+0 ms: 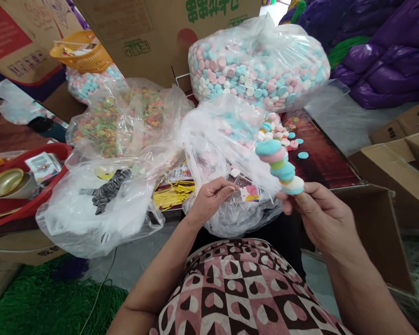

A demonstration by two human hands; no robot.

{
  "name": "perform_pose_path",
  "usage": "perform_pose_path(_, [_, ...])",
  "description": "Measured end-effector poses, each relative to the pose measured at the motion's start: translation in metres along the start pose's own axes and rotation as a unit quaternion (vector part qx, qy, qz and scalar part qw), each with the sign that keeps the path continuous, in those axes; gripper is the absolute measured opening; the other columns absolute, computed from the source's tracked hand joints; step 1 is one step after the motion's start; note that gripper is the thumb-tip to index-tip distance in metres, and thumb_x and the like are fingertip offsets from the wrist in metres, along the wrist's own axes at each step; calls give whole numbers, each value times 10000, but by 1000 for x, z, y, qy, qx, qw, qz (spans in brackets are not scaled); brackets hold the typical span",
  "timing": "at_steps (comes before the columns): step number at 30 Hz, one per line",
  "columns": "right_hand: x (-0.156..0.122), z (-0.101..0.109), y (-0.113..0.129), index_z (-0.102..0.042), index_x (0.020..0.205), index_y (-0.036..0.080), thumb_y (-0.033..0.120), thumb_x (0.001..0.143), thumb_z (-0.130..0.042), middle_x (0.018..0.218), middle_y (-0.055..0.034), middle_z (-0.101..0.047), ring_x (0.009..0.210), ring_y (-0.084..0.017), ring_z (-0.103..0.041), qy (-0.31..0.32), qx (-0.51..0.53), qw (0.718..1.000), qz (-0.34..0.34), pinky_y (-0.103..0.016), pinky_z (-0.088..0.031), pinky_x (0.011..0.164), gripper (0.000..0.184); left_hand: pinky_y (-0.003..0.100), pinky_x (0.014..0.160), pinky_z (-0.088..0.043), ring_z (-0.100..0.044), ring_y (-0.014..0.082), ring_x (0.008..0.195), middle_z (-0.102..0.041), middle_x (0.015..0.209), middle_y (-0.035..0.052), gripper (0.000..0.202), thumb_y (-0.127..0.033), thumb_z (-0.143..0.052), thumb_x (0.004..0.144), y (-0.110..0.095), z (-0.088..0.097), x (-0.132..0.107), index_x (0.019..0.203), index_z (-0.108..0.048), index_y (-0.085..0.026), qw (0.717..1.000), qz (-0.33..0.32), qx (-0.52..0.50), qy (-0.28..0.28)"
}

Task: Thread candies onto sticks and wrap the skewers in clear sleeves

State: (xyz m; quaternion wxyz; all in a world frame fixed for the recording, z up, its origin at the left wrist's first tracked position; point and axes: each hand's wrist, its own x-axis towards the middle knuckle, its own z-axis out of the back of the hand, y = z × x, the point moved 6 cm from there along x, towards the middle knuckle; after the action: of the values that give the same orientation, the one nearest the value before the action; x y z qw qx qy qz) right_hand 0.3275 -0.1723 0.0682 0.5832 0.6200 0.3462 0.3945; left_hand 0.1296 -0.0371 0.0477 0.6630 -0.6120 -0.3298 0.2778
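Note:
My right hand (321, 214) is closed around the lower end of a candy skewer (279, 165), a stack of blue, pink, green and white round sweets that tilts up to the left. My left hand (211, 197) is pinched shut at the edge of a clear plastic bag (226, 139) holding pastel sweets; what its fingers hold I cannot make out. A large full bag of pink, blue and white sweets (258, 63) sits behind. Loose sweets (293, 139) lie on the dark red table beside the skewer.
A bag of multicoloured ring sweets (115, 121) and a white-filled plastic bag (94, 204) lie left. A red basin (28, 186) with a gold bowl stands far left, an orange basket (82, 51) behind. Cardboard boxes (398, 172) stand right, purple bags (380, 51) beyond.

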Motion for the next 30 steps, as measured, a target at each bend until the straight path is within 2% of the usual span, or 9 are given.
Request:
perform_pose_path(2, [2, -19, 2, -636, 989, 236, 406, 939, -615, 804, -21, -691, 675, -157, -586, 14, 12, 1000, 12, -301, -488, 654, 178, 239, 621, -416, -502, 107, 637, -650, 754, 18, 317, -484, -658, 873, 0, -3, -1, 883, -759, -184, 1000, 2, 4, -6])
perform_pose_path(5, [3, -37, 7, -642, 953, 237, 425, 945, -601, 762, 1, -669, 647, -143, -567, 22, -29, 999, 31, -275, -468, 626, 193, 248, 659, -439, -541, 122, 679, -671, 791, 30, 324, -491, -652, 875, -1, -5, -2, 882, -756, -184, 1000, -8, 17, -3])
perform_pose_path(9, [3, -46, 8, -641, 874, 220, 489, 943, -572, 719, 4, -632, 608, -132, -539, 41, -93, 995, 24, -256, -448, 596, 286, 282, 752, -466, -595, 159, 776, -691, 823, 44, 322, -494, -647, 873, -6, -3, -1, 866, -754, -189, 998, -42, 52, -14])
perform_pose_path(13, [3, -52, 3, -649, 898, 215, 511, 945, -552, 716, 6, -608, 629, -137, -522, 87, -162, 983, 24, -254, -413, 595, 314, 314, 756, -472, -601, 184, 781, -688, 802, 43, 275, -457, -655, 858, -7, -2, 0, 802, -739, -201, 993, -51, 98, -41])
perform_pose_path(17, [1, -59, -14, -655, 885, 212, 507, 937, -560, 752, 3, -610, 684, -144, -530, 126, -147, 981, -4, -260, -413, 641, 315, 326, 788, -473, -601, 187, 804, -682, 820, 46, 234, -389, -648, 855, -2, -5, 0, 729, -720, -205, 992, -51, 105, -40])
perform_pose_path(21, [2, -57, -34, -643, 883, 212, 535, 908, -599, 631, 38, -518, 581, -125, -461, 85, -56, 993, -64, -245, -373, 569, 327, 301, 744, -460, -575, 172, 769, -659, 798, 33, 276, -450, -635, 866, 7, -9, -4, 812, -721, -193, 998, -13, 65, -21])
perform_pose_path(25, [5, -53, -44, -638, 874, 212, 525, 894, -631, 660, 42, -519, 561, -107, -432, 57, -24, 996, -72, -233, -343, 543, 314, 248, 653, -420, -530, 130, 691, -634, 781, 3, 334, -476, -671, 842, 15, -9, -9, 1000, -680, -182, 998, 65, -2, 17])
perform_pose_path(28, [6, -50, -44, -645, 875, 212, 507, 902, -634, 668, 42, -520, 568, -104, -430, 50, -21, 996, -70, -231, -332, 541, 296, 247, 689, -428, -550, 130, 724, -645, 802, 3, 286, -433, -699, 820, 16, -4, -12, 922, -665, -169, 994, 104, 14, 32])
perform_pose_path(30, [6, -49, -42, -648, 858, 211, 502, 898, -645, 661, 40, -527, 578, -107, -449, 49, -24, 996, -68, -233, -348, 555, 294, 256, 726, -436, -564, 139, 752, -651, 789, 6, 252, -416, -667, 843, 14, -1, -12, 831, -655, -165, 993, 105, 39, 31])
